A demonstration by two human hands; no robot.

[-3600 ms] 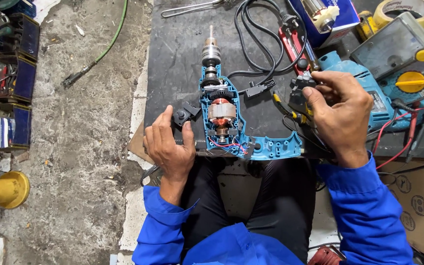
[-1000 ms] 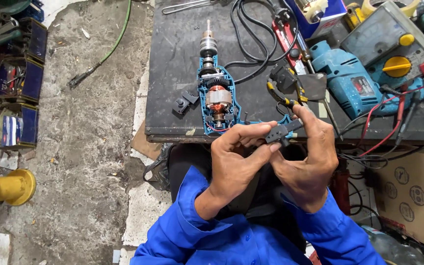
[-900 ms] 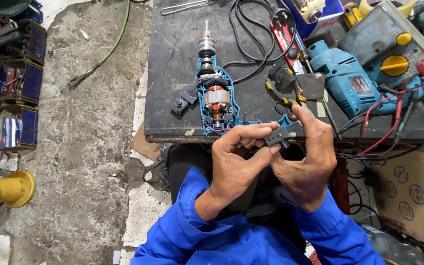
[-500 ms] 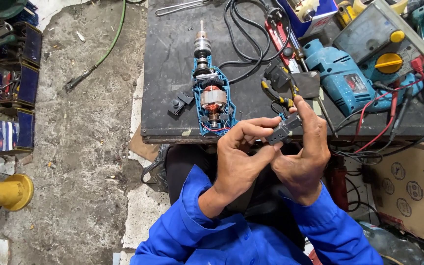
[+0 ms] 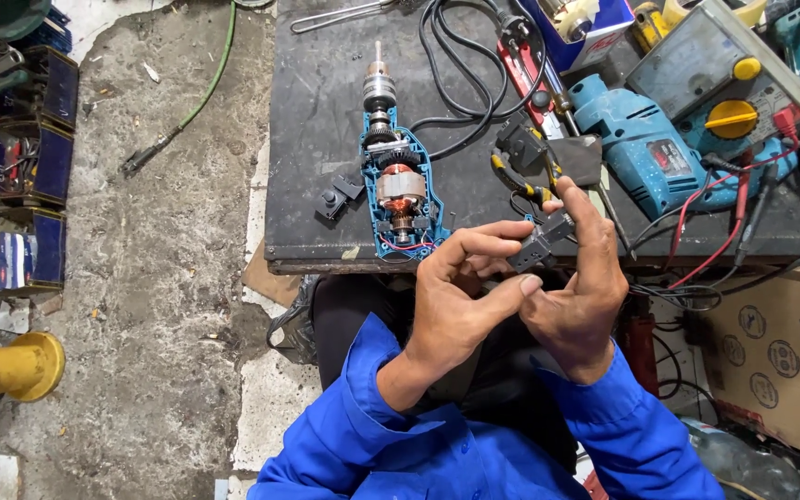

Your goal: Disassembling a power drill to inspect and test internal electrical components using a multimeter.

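My right hand (image 5: 578,296) pinches a small black switch part (image 5: 537,244) btwn thumb and index tip, held above my lap just in front of the bench edge. My left hand (image 5: 456,306) is beside it, fingers loosely curled, index reaching toward the part; can't tell if it actually touches, view's too tight there. Beyond, on the dark bench (image 5: 321,111), the opened blue drill (image 5: 395,190) lies w/ motor exposed. A black cord (image 5: 474,56) loops behind, a closed blue drill (image 5: 636,148) sits to the right.
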